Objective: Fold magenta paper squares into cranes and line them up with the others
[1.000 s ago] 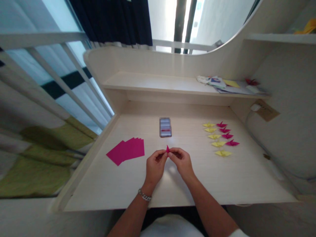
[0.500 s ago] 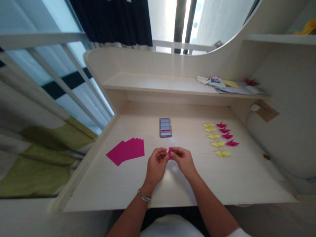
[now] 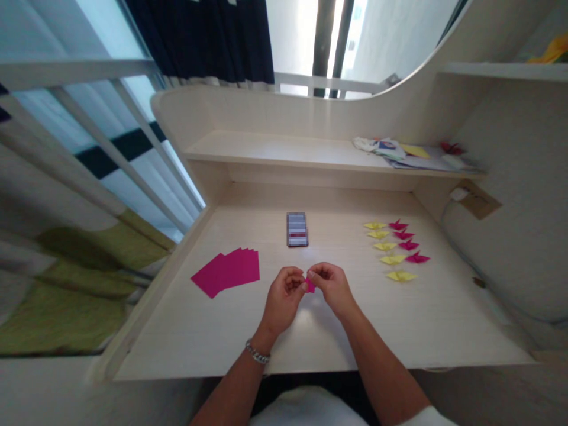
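Note:
Between my two hands is a small folded piece of pink origami paper (image 3: 310, 287), held a little above the desk near its front. My left hand (image 3: 285, 296) pinches its left side with thumb and fingers. At the upper right of the paper, my right hand (image 3: 332, 285) grips it between thumb and forefinger. The fingertips hide part of the folds. Left of my hands lies a fanned stack of pink paper sheets (image 3: 228, 273). To the right are two columns of folded paper cranes, yellow cranes (image 3: 392, 260) and pink cranes (image 3: 408, 244).
A phone (image 3: 297, 229) lies on the desk (image 3: 199, 337) beyond my hands. Papers (image 3: 415, 155) and a red folded paper piece (image 3: 451, 148) rest on the shelf (image 3: 266, 148) at the back. A cable (image 3: 470, 260) runs along the right wall.
The pink paper has turned and shows more of itself below my fingertips. My right hand has risen slightly, and my left fingers have shifted a little to the right.

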`<state>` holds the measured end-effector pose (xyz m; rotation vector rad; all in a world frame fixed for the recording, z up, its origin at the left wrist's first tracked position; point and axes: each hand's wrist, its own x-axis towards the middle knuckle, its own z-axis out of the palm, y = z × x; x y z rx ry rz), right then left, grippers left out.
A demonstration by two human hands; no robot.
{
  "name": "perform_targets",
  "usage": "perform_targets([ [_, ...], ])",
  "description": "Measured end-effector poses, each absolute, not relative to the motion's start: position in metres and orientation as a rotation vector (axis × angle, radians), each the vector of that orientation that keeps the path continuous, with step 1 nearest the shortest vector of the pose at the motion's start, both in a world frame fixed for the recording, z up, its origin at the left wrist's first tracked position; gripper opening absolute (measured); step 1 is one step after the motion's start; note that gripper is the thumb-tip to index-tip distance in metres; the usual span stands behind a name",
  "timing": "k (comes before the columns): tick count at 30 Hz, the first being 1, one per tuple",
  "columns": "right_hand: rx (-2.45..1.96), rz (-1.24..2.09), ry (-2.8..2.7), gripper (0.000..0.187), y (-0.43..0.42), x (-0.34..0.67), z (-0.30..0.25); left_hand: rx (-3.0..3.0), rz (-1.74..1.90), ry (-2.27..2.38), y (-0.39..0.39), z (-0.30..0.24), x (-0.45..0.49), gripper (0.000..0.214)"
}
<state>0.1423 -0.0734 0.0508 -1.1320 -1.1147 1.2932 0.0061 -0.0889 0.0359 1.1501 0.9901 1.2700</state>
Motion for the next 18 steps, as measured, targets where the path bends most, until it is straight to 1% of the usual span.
perform_targets([
  [3, -1.169, 1.247, -1.099, 0.018, -0.073, 0.141, 0.049, 1.144, 1.224, 0.981, -0.089, 0.038, 0.007, 0.029],
  [6, -1.151, 1.276, -1.093, 0.019, -0.074, 0.140, 0.048, 1.102, 1.209, 0.981, -0.089, 0.039, 0.007, 0.026],
  [9, -1.116, 1.376, -1.015, 0.026, -0.075, 0.141, 0.048, 0.997, 1.236, 1.003, -0.087, 0.037, 0.005, 0.024],
  [12, -1.107, 1.436, -0.947, 0.033, -0.078, 0.142, 0.050, 0.846, 1.293, 0.959, -0.084, 0.032, 0.003, 0.028],
  [15, -1.099, 1.443, -1.022, 0.029, -0.081, 0.143, 0.051, 0.730, 1.336, 0.895, -0.082, 0.031, 0.003, 0.032],
  [18, -1.079, 1.445, -1.081, 0.024, -0.083, 0.143, 0.052, 0.682, 1.306, 0.836, -0.082, 0.031, 0.002, 0.033],
])
